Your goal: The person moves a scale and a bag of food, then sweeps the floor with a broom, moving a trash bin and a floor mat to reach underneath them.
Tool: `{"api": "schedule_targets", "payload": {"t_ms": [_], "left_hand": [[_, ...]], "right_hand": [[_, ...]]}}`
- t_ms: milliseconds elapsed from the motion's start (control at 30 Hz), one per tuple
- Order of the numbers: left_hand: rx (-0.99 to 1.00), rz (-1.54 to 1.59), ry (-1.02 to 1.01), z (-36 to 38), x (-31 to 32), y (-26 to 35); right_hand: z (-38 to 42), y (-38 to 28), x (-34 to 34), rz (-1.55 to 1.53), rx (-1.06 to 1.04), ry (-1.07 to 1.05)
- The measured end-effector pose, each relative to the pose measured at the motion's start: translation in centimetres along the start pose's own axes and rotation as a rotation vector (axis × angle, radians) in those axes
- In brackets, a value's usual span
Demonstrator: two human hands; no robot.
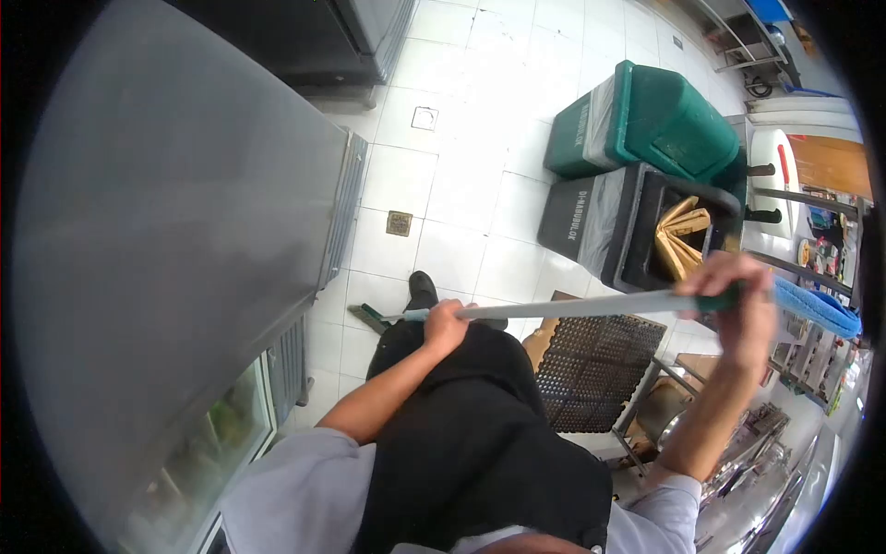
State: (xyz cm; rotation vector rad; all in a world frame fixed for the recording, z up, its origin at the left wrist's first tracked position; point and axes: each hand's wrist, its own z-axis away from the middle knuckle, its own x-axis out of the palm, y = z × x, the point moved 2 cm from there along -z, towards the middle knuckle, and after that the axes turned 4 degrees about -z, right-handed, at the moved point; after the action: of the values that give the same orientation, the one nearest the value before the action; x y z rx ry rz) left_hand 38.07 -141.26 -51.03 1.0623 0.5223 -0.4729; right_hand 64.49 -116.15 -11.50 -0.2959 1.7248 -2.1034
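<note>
A broom with a pale grey handle (pixel 581 307) runs across in front of my body. Low on the handle, near the broom head, my left hand (pixel 447 328) is wrapped round it. My right hand (pixel 736 294), slightly blurred, grips the handle's dark green top end. The green broom head (pixel 371 317) is down by the floor beside my dark shoe (pixel 422 288); its bristles are only partly visible.
Large grey metal cabinets (pixel 203 175) stand along the left. A green bin (pixel 678 125) and a black bin (pixel 591 222) with cardboard (pixel 681 235) inside are ahead right. A black perforated mat (pixel 595 374) lies near my right leg. White floor tiles (pixel 461 194) have small drain covers (pixel 399 223).
</note>
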Motion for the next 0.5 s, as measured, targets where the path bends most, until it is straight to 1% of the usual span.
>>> {"api": "schedule_targets", "payload": {"t_ms": [33,100,167,233,300,333,400,433,500], "left_hand": [[-0.075,-0.032,-0.008,-0.1,1.2,-1.4],[-0.015,0.031,0.153,-3.3,3.4,-1.5],[0.117,0.140,0.332,-8.1,4.0,1.7],[0.089,0.165,0.312,-13.1,2.3,6.5],[0.182,0.268,0.403,-18.2,1.8,10.1],[0.215,0.276,0.392,-20.6,1.0,11.7],[0.274,0.265,0.362,-25.1,-0.6,13.9],[0.299,0.246,0.342,-26.2,-1.3,14.9],[0.311,0.247,0.293,-25.3,-1.8,17.0]], "right_hand": [[-0.9,-0.3,2.4,0.125,-0.014,-0.100],[-0.8,-3.1,5.2,0.309,-0.221,-0.230],[0.6,-5.3,4.3,0.366,-0.334,-0.035],[2.1,-7.0,2.8,0.352,-0.422,-0.081],[3.0,-8.5,2.2,0.391,-0.478,-0.150],[3.2,-9.2,2.4,0.437,-0.491,-0.196],[3.7,-9.6,2.3,0.521,-0.524,-0.177],[4.1,-9.8,2.2,0.553,-0.548,-0.172],[6.2,-10.0,0.5,0.567,-0.612,-0.178]]}}
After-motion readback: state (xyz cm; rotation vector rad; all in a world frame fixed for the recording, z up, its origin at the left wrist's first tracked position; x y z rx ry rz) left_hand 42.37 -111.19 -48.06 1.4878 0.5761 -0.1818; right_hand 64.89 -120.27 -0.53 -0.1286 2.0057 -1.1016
